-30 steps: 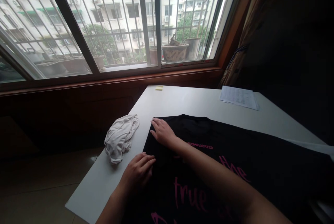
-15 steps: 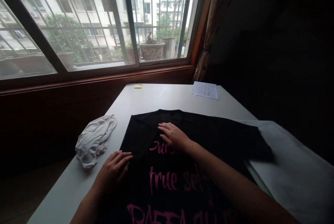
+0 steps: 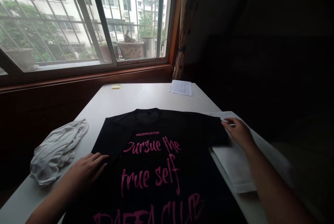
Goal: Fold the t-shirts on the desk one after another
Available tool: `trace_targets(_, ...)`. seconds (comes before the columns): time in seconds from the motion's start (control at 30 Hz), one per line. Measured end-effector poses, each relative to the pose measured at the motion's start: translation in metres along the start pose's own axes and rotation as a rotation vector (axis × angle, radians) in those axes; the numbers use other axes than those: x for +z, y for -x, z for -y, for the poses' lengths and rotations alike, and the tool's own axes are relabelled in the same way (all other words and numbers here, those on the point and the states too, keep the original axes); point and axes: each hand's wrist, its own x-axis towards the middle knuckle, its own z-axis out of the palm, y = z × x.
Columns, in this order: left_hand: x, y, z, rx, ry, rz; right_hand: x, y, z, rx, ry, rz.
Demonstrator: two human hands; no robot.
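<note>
A black T-shirt [image 3: 161,123] with pink lettering lies front side up, its collar toward the far end of the table. Its left side is turned inward, overlapping the first letter of the print. My left hand [image 3: 87,168] rests on that side with fingers stretched over the fabric; its thumb is hidden. At the far right, my right hand [image 3: 238,131] has thumb and fingertips pinched at the outer corner of the right sleeve, which lies spread outward. The shirt's lower part runs out of view.
Left of the shirt, a crumpled pale cloth [image 3: 58,151] lies on the white table [image 3: 148,95]. A whitish sheet or fabric [image 3: 237,171] is under the right sleeve. Papers [image 3: 181,88] and a yellow sticky note [image 3: 116,86] lie at the far end, below a barred window [image 3: 130,11].
My right hand has moved from the shirt's chest out to the right sleeve's corner, uncovering the print. The left hand stays on the left side. The view has turned right.
</note>
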Motion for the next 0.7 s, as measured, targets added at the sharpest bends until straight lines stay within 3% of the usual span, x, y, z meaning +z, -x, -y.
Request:
trace_targets(0.17,0.004,-0.058,-0.059,0.187,0.042,0.028,0.016,0.015,-0.017,0.162,0.178,0.061)
trace_targets(0.37,0.042,-0.132,-0.143,0.444,0.188,0.001,0.02,0.023,-0.015,0.208,0.201,0.07)
trace_targets(0.5,0.073,-0.183,-0.181,0.47,0.235,0.036,0.015,0.03,-0.014,0.159,0.11,0.125)
trace_targets(0.7,0.116,-0.246,-0.225,0.386,0.214,0.054,0.013,0.041,0.002,-0.001,-0.036,0.01)
